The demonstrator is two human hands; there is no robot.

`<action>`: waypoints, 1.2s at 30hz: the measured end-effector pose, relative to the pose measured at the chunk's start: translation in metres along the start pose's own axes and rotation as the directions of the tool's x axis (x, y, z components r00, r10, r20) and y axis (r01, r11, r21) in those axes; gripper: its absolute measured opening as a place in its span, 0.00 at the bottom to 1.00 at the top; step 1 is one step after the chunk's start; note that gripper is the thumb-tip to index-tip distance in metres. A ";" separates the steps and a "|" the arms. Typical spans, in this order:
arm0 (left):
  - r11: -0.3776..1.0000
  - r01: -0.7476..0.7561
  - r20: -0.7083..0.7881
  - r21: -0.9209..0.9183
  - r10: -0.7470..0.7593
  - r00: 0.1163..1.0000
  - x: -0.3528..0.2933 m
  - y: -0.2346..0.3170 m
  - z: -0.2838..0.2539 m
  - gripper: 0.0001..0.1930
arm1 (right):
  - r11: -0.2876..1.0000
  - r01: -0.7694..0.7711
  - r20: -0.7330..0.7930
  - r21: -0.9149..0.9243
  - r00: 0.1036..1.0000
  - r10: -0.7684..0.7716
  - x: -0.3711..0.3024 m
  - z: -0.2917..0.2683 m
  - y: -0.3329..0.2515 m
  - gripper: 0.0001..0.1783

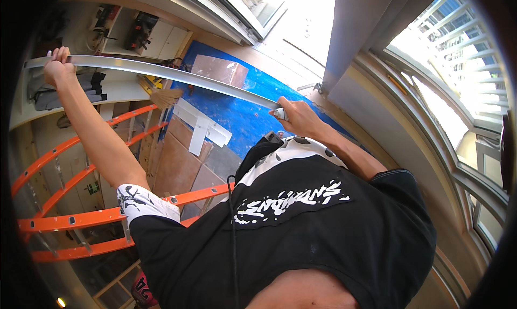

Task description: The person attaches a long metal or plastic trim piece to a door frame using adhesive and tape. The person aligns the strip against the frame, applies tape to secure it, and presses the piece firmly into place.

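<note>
A long, light grey metal strip (161,72) stretches across the view from far left to the middle. My left hand (59,71) is closed round it near its left end, arm stretched out. At the other end, my right hand (299,117) grips the strip with bent fingers. A small white object (280,114) shows beneath those right fingers; I cannot tell what it is. Under the strip lie a blue floor sheet (210,107) and a brown flat-topped block or box (219,69).
Orange ladders (72,221) lie or lean on the left, below my left arm. White strips (200,127) and brown boards (180,153) are on the floor beside a broom (166,98). A shelf (156,37) holds tools; windows (452,50) line the right.
</note>
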State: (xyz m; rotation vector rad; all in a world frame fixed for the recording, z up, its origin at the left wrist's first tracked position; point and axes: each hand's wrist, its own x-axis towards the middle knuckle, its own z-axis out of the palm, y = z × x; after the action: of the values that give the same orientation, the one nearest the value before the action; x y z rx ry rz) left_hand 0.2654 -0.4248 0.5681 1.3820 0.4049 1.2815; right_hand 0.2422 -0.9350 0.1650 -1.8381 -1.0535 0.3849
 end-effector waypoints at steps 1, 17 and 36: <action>0.999 0.009 0.029 -0.038 -0.008 1.000 0.007 0.002 -0.011 0.07 | 0.999 0.035 -0.038 0.003 0.999 -0.035 -0.006 0.003 0.006 0.20; 0.984 -0.042 0.006 -0.175 0.044 0.999 -0.127 -0.007 0.062 0.18 | 0.997 0.043 -0.037 -0.069 0.998 -0.046 -0.041 0.003 0.047 0.14; 0.967 -0.091 0.135 -0.237 0.126 0.983 0.010 0.007 0.071 0.10 | 0.987 0.153 -0.106 0.053 0.983 -0.147 0.074 0.012 -0.037 0.14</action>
State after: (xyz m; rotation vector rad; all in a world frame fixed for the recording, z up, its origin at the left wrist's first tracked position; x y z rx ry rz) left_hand 0.3258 -0.4528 0.5962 1.3048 0.0752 1.2611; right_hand 0.2591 -0.8621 0.2031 -1.6937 -1.0905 0.2290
